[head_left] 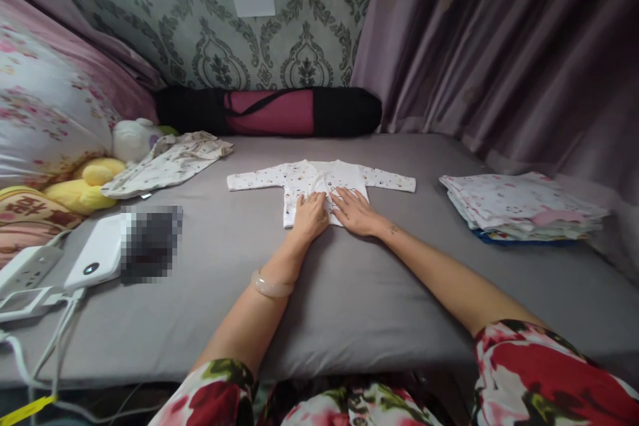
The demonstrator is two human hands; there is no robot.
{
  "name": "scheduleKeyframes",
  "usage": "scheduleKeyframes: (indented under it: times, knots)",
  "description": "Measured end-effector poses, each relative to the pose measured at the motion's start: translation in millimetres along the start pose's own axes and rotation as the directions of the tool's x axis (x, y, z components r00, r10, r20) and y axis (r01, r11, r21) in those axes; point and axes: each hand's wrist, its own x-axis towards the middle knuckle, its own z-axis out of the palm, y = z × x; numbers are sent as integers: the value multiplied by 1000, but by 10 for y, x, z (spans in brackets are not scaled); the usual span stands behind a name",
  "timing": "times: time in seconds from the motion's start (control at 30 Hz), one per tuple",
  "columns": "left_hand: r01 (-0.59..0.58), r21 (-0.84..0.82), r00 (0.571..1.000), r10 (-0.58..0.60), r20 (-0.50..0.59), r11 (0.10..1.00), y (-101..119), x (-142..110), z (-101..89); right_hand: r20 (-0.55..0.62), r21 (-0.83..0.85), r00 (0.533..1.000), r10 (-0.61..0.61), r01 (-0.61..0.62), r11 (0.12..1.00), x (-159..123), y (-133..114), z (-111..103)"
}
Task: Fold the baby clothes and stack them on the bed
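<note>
We could pass a hand over the grey sheet [224, 266] between our left hand [313, 215] and the white device [94, 253]; white cables [14, 346] clutter the near left corner. Rightward, a lane runs between our right hand [358, 214] and the folded stack [524, 203]. Beyond the little shirt [344, 176], a long bag [272, 114] bars us.

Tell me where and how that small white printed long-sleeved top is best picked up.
Probably with the left hand pinching the left cuff and the right hand the right cuff, each from its outer side. The top lies flat, with the left sleeve and right sleeve stretched out sideways, so both cuffs lie clear of the torso, where the hands rest.
</note>
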Motion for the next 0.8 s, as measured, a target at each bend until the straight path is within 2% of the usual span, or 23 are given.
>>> scheduleKeyframes:
  times: [0.27,0.37,0.47,0.5,0.57,0.63,0.7,0.8]
  knots:
    - [-60,71,998,61,-4,996,-29,-65,6,32,24,996,-89,88,996,-452,-124,-46]
    - [-132,114,991,134,-5,985,-103,-183,-48,39,51,990,-135,133,990,-669,-156,-54]
    - [-165,127,983,174,-63,978,-244,-356,-162,38,55,988,-152,150,987,-851,-191,-117]
    - [-130,125,986,142,-91,984,-298,-410,-204,35,49,987,-154,152,987,-883,-208,-157]
    - [28,107,989,-12,-147,994,-403,-489,-276,33,31,988,-153,152,988,-878,-261,-261]
    - [239,83,957,-221,-187,967,-487,-521,-315,25,20,990,-138,138,990,-776,-349,-362]
    - [388,65,909,-370,-191,919,-539,-517,-317,-12,27,989,-146,146,989,-593,-473,-413]
    - [450,53,885,-438,-160,891,-557,-491,-280,-122,26,958,-259,264,964,-261,-683,-353]
